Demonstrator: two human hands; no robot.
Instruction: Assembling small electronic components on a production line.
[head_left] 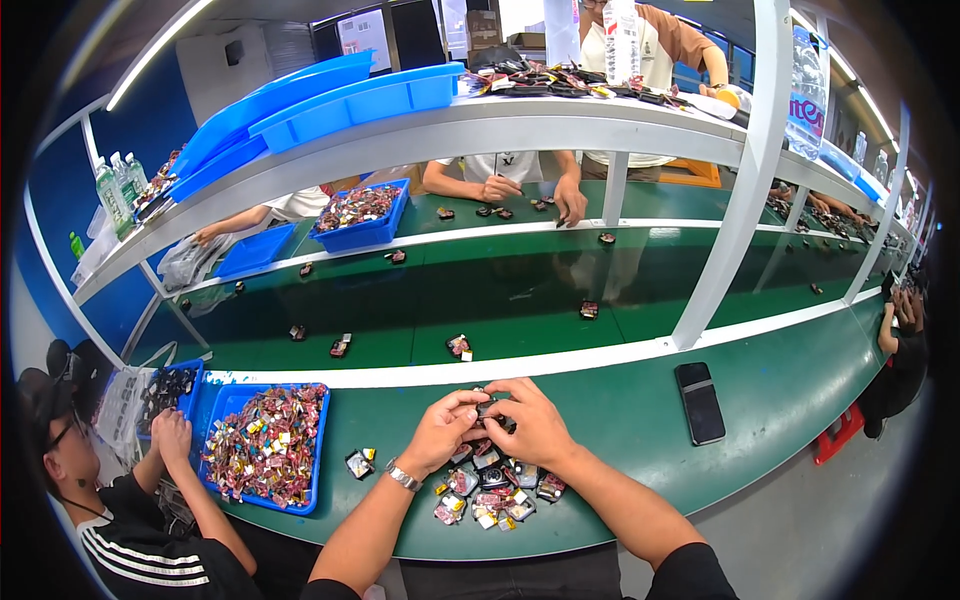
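Note:
My left hand [447, 428] and my right hand [527, 424] meet over the green table, fingers closed on one small dark electronic module [487, 409]. Fingertips cover most of it. Just below my hands, close to the table's near edge, lies a pile of similar small modules [493, 480] with black casings, red circuit boards and yellow-and-white parts. One more module [359, 463] rests by itself left of my left forearm. A blue tray [323, 440] further left is heaped with small red, yellow and white electronic parts.
A black phone [700, 403] lies to the right. Beyond a white rail [420, 377], scattered modules sit on a green conveyor belt [520, 290]. White posts [735, 190] carry a shelf with blue trays [355, 103]. A co-worker [140, 510] sits close at left; others work across.

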